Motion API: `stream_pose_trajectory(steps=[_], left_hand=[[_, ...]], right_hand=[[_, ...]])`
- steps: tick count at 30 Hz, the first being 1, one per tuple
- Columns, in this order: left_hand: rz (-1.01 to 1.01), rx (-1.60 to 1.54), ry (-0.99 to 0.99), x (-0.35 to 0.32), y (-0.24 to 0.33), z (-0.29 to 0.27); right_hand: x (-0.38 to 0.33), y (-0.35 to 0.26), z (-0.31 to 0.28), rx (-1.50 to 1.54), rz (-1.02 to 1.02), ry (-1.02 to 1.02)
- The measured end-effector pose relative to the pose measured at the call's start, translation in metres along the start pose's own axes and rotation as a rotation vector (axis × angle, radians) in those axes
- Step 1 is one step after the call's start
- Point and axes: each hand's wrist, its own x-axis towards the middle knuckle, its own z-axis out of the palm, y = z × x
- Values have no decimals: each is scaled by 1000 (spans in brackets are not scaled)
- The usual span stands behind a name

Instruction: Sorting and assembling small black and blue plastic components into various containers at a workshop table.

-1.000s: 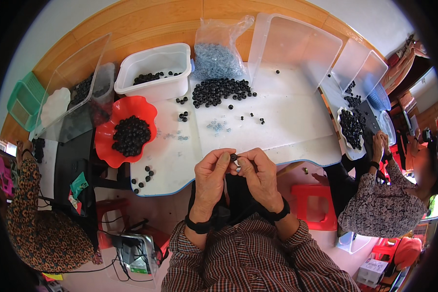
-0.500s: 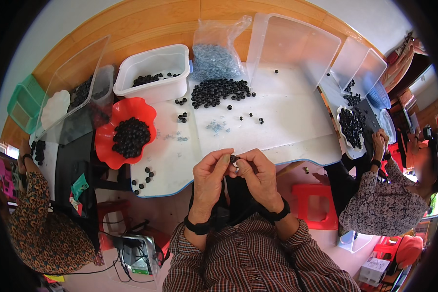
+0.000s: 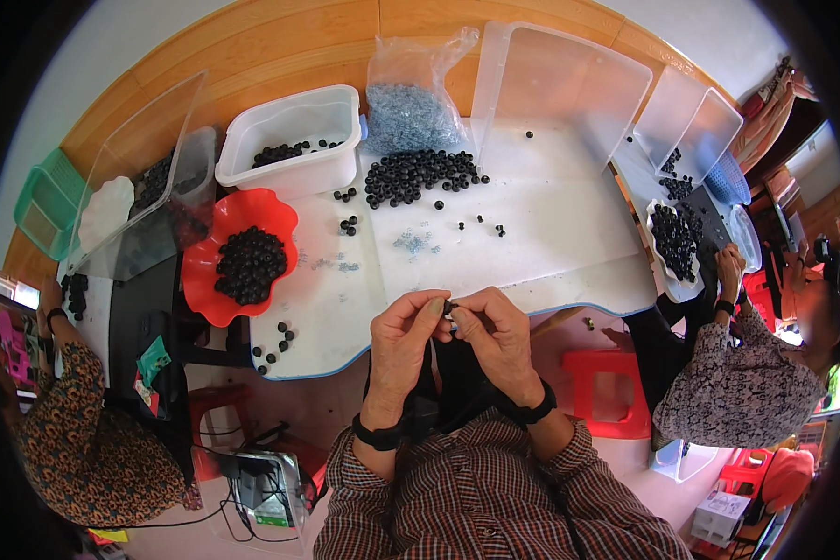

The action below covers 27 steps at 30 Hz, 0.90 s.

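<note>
Left hand (image 3: pixel 403 343) and right hand (image 3: pixel 495 338) meet fingertip to fingertip at the near edge of the white table (image 3: pixel 569 233), both pinching one small black bead (image 3: pixel 449 307): judged light, hard, smooth, prone to slip; grip across its sides.

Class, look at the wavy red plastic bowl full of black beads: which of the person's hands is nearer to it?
The left hand. It sits just right of the red bowl, below its level; the right hand lies beyond the left one, farther away.
</note>
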Motion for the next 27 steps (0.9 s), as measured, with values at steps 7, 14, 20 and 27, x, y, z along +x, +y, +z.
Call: stream_pose_trajectory(steps=[7, 14, 20, 27], left_hand=[[6, -63, 36, 0, -3, 2], [19, 21, -4, 1, -2, -2], [42, 27, -65, 1, -1, -6], [-5, -84, -38, 2, -8, -4]], right_hand=[[0, -3, 3, 129, 79, 18], [1, 0, -2, 175, 84, 1], [3, 1, -7, 258, 104, -73], [3, -3, -5, 346, 141, -72]])
